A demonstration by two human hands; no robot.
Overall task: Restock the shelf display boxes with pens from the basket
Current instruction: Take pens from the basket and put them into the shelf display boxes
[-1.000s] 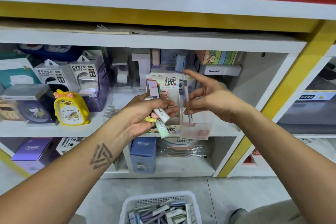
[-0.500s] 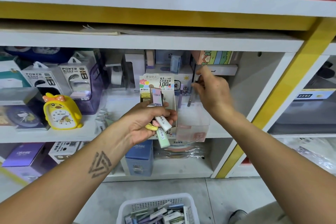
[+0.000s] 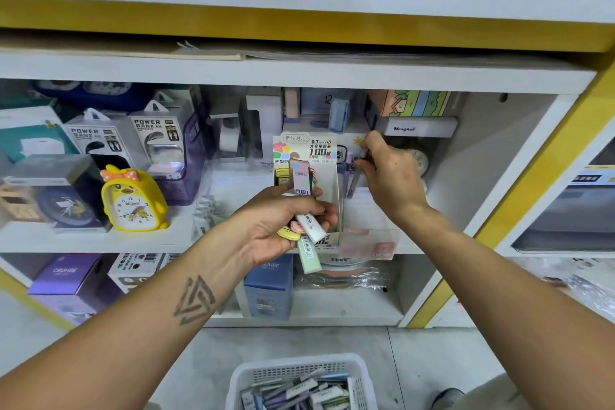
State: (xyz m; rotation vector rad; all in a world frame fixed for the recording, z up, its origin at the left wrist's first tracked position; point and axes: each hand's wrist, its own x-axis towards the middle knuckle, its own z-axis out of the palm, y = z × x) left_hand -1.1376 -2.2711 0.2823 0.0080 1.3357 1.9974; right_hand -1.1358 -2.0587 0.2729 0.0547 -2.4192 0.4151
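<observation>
My left hand [image 3: 283, 220] grips several slim pastel refill cases [image 3: 307, 226] in front of a printed display box [image 3: 304, 151] on the middle shelf. Beside that box stands a clear display box [image 3: 369, 226] with a few pens upright in it. My right hand [image 3: 387, 173] is over this clear box and pinches the top of a thin grey pen [image 3: 353, 184] that points down into it. On the floor below sits a white basket [image 3: 301, 368] with several pens and cases inside.
A yellow duck alarm clock [image 3: 133, 201] and power bank packs [image 3: 156, 140] fill the shelf's left part. Blue and purple boxes [image 3: 268, 286] stand on the lower shelf. A yellow-edged upright [image 3: 519, 203] bounds the bay on the right.
My right hand has moved from in front of the printed box up and right, then lowered the pen toward the clear box. My left hand keeps hold of its cases.
</observation>
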